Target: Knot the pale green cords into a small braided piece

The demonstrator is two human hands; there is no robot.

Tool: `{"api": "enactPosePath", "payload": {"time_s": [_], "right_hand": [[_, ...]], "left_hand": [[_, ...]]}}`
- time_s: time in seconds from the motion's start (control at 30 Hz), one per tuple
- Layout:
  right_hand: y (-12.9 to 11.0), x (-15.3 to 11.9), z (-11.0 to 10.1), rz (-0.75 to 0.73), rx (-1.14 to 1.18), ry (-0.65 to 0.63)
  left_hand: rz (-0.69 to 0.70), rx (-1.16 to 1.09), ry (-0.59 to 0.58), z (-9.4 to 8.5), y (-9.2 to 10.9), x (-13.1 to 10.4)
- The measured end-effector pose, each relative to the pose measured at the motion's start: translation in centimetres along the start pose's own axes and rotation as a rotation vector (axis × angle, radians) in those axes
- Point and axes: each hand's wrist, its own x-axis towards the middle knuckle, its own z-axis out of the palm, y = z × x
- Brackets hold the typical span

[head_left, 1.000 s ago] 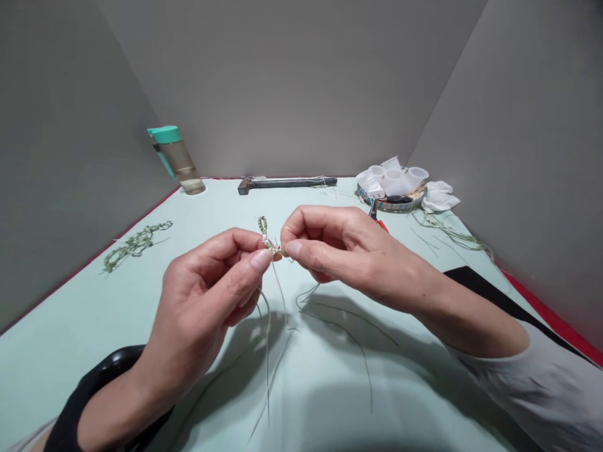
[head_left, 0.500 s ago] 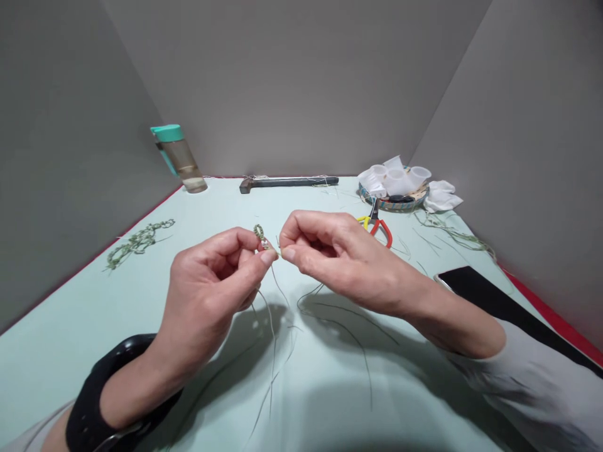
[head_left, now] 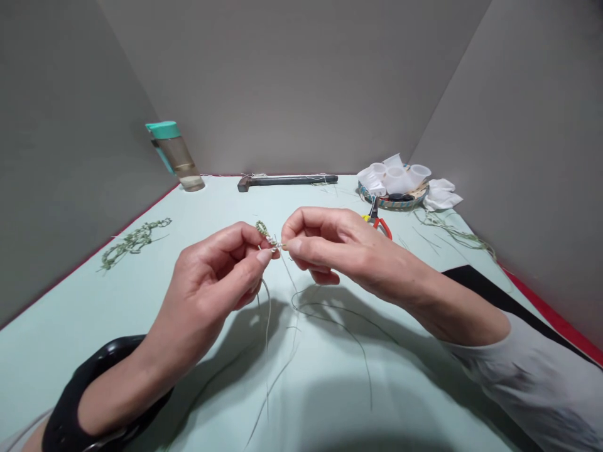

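Since the earlier frame, both hands have drifted slightly right of center. My left hand (head_left: 211, 282) is pinched shut on the small green knotted piece (head_left: 262, 228); my right hand (head_left: 330, 245) is pinched on a thread end (head_left: 279, 245) beside it. I judge a knot is mid-tightening; next needs a steady outward pull. Loose cords (head_left: 330, 314) trail onto the table (head_left: 70, 326).
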Motion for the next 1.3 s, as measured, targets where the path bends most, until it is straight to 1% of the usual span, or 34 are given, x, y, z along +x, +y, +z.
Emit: {"api": "enactPosePath", "payload": {"time_s": [0.07,0.2,0.33,0.43,0.5,0.67,0.83,0.9,1.0,1.13,1.3], "right_hand": [[-0.2,0.0,0.0,-0.01,-0.041,-0.007],[-0.3,0.2,0.1,-0.064,-0.083,0.039],[-0.1,0.2,0.3,-0.058,-0.001,0.057],[0.1,0.1,0.3,-0.056,0.094,0.032],[0.2,0.0,0.3,-0.057,0.133,0.013],[0.1,-0.2,0.3,-0.053,0.093,-0.025],[-0.1,0.0,0.3,-0.065,0.071,-0.007],[-0.1,0.1,0.3,-0.07,0.086,-0.015],[-0.1,0.1,0.3,-0.091,0.094,-0.033],[-0.1,0.1,0.1,-0.107,0.121,-0.049],[-0.1,0.1,0.1,-0.133,0.119,-0.053]], "left_hand": [[0.019,0.059,0.003,0.2,0.0,0.1],[0.067,0.194,0.03,0.6,0.2,0.2],[0.078,0.19,0.056,0.8,0.6,0.0],[0.094,0.201,0.099,0.8,1.0,-0.4],[0.13,0.227,0.136,0.9,1.3,-0.7],[0.196,0.29,0.191,1.1,1.3,-0.9],[0.237,0.313,0.222,1.0,1.1,-0.9],[0.219,0.308,0.218,0.9,1.1,-0.9],[0.147,0.251,0.186,0.4,0.9,-0.9],[0.043,0.101,0.119,0.0,1.0,-0.7],[-0.127,-0.094,0.022,-0.2,1.9,-0.3]]}}
